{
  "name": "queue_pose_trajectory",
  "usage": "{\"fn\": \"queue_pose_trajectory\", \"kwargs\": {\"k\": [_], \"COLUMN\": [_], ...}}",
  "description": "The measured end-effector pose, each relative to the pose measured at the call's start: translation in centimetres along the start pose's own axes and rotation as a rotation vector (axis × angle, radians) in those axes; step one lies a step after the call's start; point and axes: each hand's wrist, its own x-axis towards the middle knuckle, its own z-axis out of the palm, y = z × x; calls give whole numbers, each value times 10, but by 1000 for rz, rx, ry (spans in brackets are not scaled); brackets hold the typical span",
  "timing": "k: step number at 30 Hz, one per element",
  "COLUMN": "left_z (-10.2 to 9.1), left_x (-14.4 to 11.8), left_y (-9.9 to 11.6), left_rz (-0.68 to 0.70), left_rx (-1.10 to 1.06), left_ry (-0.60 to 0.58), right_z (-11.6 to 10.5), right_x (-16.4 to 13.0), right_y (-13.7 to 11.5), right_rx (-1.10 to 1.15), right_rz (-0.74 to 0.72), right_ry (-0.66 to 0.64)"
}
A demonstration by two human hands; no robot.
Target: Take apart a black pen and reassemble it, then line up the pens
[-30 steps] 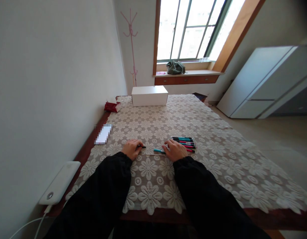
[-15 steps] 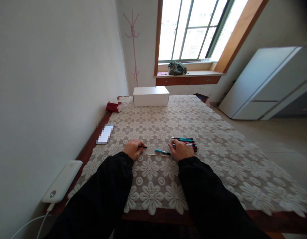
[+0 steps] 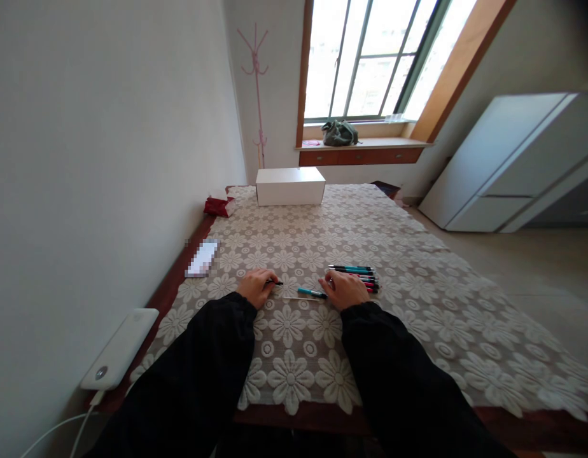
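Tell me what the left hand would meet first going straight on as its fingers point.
Probably the teal pen part just short of the right hand, or the thin white rod beside it. Height is unclear, so the left hand might pass over both.

Pens and pen parts on a patterned cloth (image 3: 289, 324). A slim black piece (image 3: 279, 283) is pinched in the left grip (image 3: 256, 287), its free end directed to the right. A short teal barrel (image 3: 304, 291) with a dark right end lies flat, slightly oblique, its right end just beside the right grip (image 3: 344, 289). A thin whitish rod (image 3: 298, 298) lies nearly parallel on the near side of the barrel. A set of pens (image 3: 359, 270), teal, red and black, lies side by side, roughly crosswise; the nearer members are partly hidden by the right grip.
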Motion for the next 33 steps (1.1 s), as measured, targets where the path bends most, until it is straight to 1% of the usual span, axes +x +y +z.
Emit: {"fn": "queue_pose_trajectory", "kwargs": {"k": [3,7,12,17,21,26,29,33], "left_z": [1,1,1,1,1,2,2,0], "left_x": [0,-1,-1,-1,-1,-1,-1,-2], "left_y": [-1,0,1,3,3,4,6,8], "left_rz": [-2,-13,-17,-21,-11,56,104,136], "left_rx": [1,13,13,-6,-21,-59,-72,-79], "left_ry": [-1,-4,3,0,24,10,-2,-2], "right_z": [5,12,15,16,19,24,25,24], "right_x": [0,1,1,-1,0,0,0,-1], "right_y": [-1,-1,-1,-2,0,0,-2,-4], "right_rx": [61,76,103,135,169,180,180,196], "right_rz": [-161,-256,-304,-349,-388,-421,-418,-412], "right_ry": [18,2,-39,-40,-49,-46,-34,-23]}}
